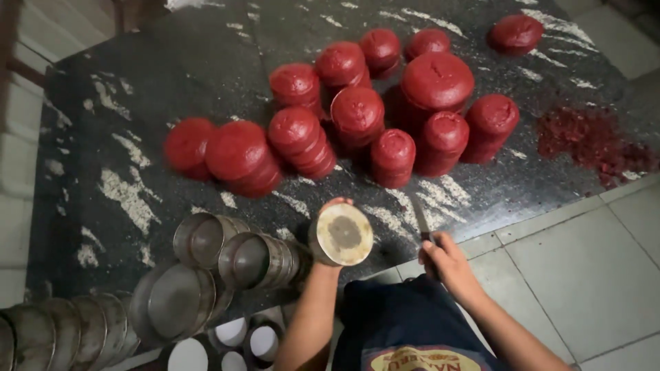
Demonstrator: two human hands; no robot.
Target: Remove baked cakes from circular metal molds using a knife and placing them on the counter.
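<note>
My left hand (328,255) grips a round metal tin (342,235), tilted so its pale, stained flat face points at the camera. My right hand (445,261) holds a knife (421,218) by the handle; its thin blade points away over the dark speckled stone counter (137,137). Beyond both hands stand several stacks of red round cakes (357,113), some upright and some leaning, the nearest stack (392,158) just past the tin. The biggest red block (436,84) sits in the middle of the group.
Rows of empty round metal tins (234,254) lie on their sides at the counter's near left corner, more (62,336) at the bottom left. Red crumbs (591,141) are scattered at the counter's right end. Pale floor tiles (584,261) lie to the right.
</note>
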